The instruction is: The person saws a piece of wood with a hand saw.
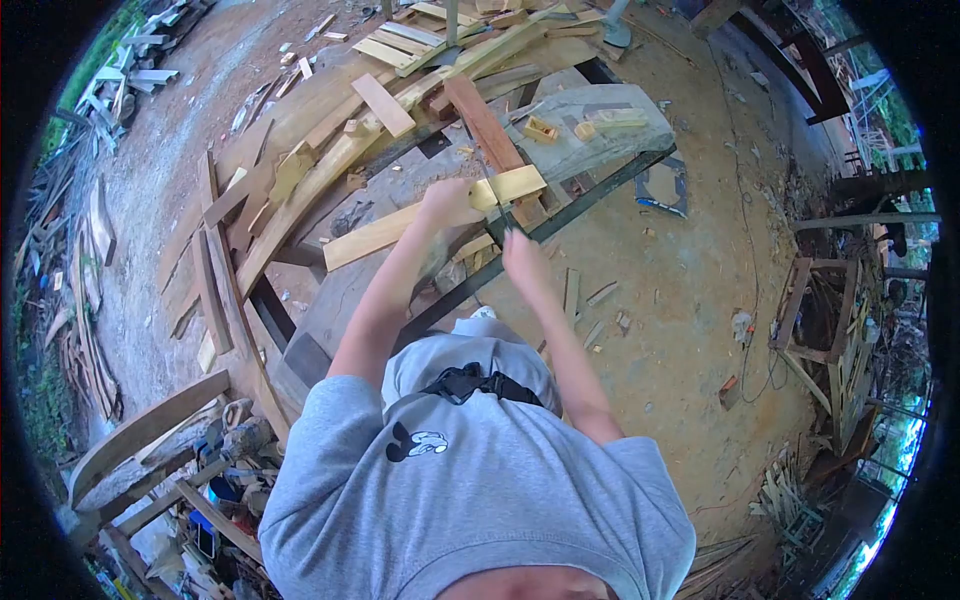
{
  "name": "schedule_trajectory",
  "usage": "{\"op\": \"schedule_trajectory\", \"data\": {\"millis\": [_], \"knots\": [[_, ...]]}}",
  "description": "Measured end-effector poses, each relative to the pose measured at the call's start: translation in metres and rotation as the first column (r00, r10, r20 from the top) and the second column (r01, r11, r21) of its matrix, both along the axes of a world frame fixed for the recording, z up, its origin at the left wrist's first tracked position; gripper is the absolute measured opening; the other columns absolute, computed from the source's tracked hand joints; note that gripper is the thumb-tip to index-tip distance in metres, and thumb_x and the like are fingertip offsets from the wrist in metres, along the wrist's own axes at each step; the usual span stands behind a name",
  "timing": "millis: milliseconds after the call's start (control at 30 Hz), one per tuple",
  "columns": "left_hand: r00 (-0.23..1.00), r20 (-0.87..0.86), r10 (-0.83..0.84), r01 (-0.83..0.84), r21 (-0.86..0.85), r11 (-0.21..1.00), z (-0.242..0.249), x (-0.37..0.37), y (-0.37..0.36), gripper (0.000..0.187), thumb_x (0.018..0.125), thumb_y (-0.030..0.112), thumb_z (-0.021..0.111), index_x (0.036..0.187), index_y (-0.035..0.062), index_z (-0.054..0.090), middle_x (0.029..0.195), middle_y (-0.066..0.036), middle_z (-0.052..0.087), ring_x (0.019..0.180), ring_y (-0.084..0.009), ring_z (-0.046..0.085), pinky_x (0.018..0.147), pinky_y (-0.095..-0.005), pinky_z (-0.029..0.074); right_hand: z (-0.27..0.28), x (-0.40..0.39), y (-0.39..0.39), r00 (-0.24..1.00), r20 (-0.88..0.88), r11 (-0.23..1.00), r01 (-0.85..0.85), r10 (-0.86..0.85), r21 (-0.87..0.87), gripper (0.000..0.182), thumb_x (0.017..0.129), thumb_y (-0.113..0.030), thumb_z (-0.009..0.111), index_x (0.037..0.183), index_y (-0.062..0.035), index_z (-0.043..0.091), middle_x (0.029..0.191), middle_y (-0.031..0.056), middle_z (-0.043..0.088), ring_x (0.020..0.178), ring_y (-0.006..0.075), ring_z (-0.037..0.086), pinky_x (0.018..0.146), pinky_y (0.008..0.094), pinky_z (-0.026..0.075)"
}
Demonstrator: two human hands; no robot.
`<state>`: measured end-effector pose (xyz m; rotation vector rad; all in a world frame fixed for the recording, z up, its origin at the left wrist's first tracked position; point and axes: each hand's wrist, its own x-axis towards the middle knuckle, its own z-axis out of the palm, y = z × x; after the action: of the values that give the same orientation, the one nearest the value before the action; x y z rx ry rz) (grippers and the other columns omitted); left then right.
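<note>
A light wooden board (372,238) lies slanted across the bench, its right end reaching a reddish-brown plank (482,122). My left hand (450,203) rests closed on this board, pressing or gripping it near its right part. Just right of that hand, a thin dark saw blade (496,195) crosses the board. My right hand (520,252) is closed round the saw's dark handle, below the board at the bench's near edge. The handle is mostly hidden by the fingers.
The bench (590,150) carries small wood blocks (540,130) at the right and long curved timbers (300,205) at the left. A wooden frame (815,310) stands at the far right. Scrap wood lies at the lower left.
</note>
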<state>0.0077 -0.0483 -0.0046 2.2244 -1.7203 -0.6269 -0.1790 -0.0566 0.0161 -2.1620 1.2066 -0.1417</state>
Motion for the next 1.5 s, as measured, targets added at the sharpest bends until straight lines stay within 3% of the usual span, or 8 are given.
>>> {"op": "schedule_trajectory", "data": {"millis": [167, 233, 333, 467, 633, 833, 1167, 1500], "knots": [[0.999, -0.038, -0.004, 0.005, 0.032, 0.999, -0.003, 0.005, -0.001, 0.045, 0.054, 0.036, 0.062, 0.086, 0.0055, 0.058, 0.08, -0.015, 0.061, 0.077, -0.0306, 0.059, 0.067, -0.0388, 0.047, -0.025, -0.038, 0.027, 0.988, 0.137, 0.997, 0.057, -0.065, 0.059, 0.028, 0.088, -0.024, 0.036, 0.079, -0.002, 0.05, 0.069, 0.0226, 0.056, 0.067, 0.0402, 0.054, 0.056, 0.049, 0.041], [0.998, 0.045, 0.032, -0.03, -0.044, 0.999, -0.002, -0.003, 0.002, 0.044, 0.054, 0.036, 0.062, 0.086, 0.0057, 0.058, 0.077, -0.015, 0.061, 0.075, -0.0306, 0.059, 0.065, -0.0384, 0.047, 0.021, -0.071, 0.051, 0.994, -0.108, 1.0, 0.018, -0.017, 0.006, 0.028, 0.088, -0.023, 0.036, 0.078, -0.0012, 0.05, 0.07, 0.0225, 0.055, 0.068, 0.04, 0.054, 0.057, 0.0479, 0.041], [0.999, 0.04, 0.028, -0.028, 0.001, 1.0, 0.005, -0.008, 0.002, 0.042, 0.055, 0.033, 0.062, 0.087, 0.0058, 0.057, 0.076, -0.015, 0.061, 0.073, -0.0307, 0.059, 0.064, -0.0391, 0.047, 0.04, -0.082, 0.054, 0.979, -0.205, 0.999, 0.032, -0.023, 0.04, 0.027, 0.088, -0.023, 0.037, 0.079, -0.0009, 0.051, 0.071, 0.0226, 0.056, 0.07, 0.0404, 0.054, 0.057, 0.0476, 0.04], [0.994, 0.098, 0.051, -0.047, -0.05, 0.998, 0.007, -0.013, 0.008, 0.042, 0.056, 0.03, 0.062, 0.089, 0.0057, 0.055, 0.075, -0.015, 0.061, 0.071, -0.031, 0.059, 0.063, -0.04, 0.047, -0.025, -0.023, 0.003, 0.995, 0.089, 0.996, 0.026, -0.033, 0.081, 0.028, 0.087, -0.023, 0.036, 0.08, -0.0006, 0.052, 0.074, 0.0221, 0.057, 0.073, 0.0399, 0.054, 0.062, 0.0464, 0.042], [0.992, 0.111, 0.065, -0.06, -0.046, 0.997, -0.001, -0.012, 0.006, 0.042, 0.056, 0.029, 0.063, 0.089, 0.0056, 0.054, 0.073, -0.015, 0.06, 0.07, -0.0317, 0.059, 0.061, -0.0401, 0.047, -0.012, 0.018, -0.013, 0.992, -0.124, 0.999, -0.028, 0.024, -0.031, 0.025, 0.086, -0.02, 0.037, 0.081, -0.0011, 0.053, 0.075, 0.0216, 0.057, 0.074, 0.0397, 0.054, 0.061, 0.0476, 0.042], [0.994, 0.086, 0.062, -0.061, -0.016, 0.998, 0.003, -0.013, 0.006, 0.043, 0.055, 0.027, 0.063, 0.09, 0.0052, 0.053, 0.073, -0.015, 0.06, 0.069, -0.0312, 0.059, 0.06, -0.0398, 0.047, 0.028, -0.083, 0.052, 0.984, -0.177, 1.0, -0.003, 0.005, 0.011, 0.026, 0.087, -0.023, 0.038, 0.079, -0.0028, 0.052, 0.07, 0.0228, 0.056, 0.067, 0.0407, 0.055, 0.057, 0.0492, 0.041], [0.992, 0.102, 0.079, -0.077, -0.025, 0.997, 0.001, -0.012, 0.007, 0.045, 0.056, 0.028, 0.063, 0.092, 0.0051, 0.052, 0.072, -0.014, 0.061, 0.069, -0.0299, 0.06, 0.06, -0.0393, 0.047, -0.021, 0.022, -0.018, 0.994, -0.106, 0.995, -0.038, 0.027, -0.096, 0.026, 0.087, -0.021, 0.037, 0.08, -0.0007, 0.052, 0.071, 0.0238, 0.056, 0.069, 0.0403, 0.054, 0.058, 0.0482, 0.042], [0.994, 0.103, 0.036, -0.036, -0.004, 0.999, 0.011, -0.015, 0.01, 0.039, 0.058, 0.028, 0.062, 0.087, 0.0048, 0.051, 0.07, -0.014, 0.06, 0.067, -0.0294, 0.06, 0.059, -0.0387, 0.047, 0.01, -0.055, 0.038, 0.999, -0.013, 0.998, 0.037, -0.036, 0.059, 0.029, 0.088, -0.024, 0.036, 0.082, 0.0, 0.051, 0.073, 0.0247, 0.054, 0.071, 0.0407, 0.053, 0.059, 0.0475, 0.041]]}}
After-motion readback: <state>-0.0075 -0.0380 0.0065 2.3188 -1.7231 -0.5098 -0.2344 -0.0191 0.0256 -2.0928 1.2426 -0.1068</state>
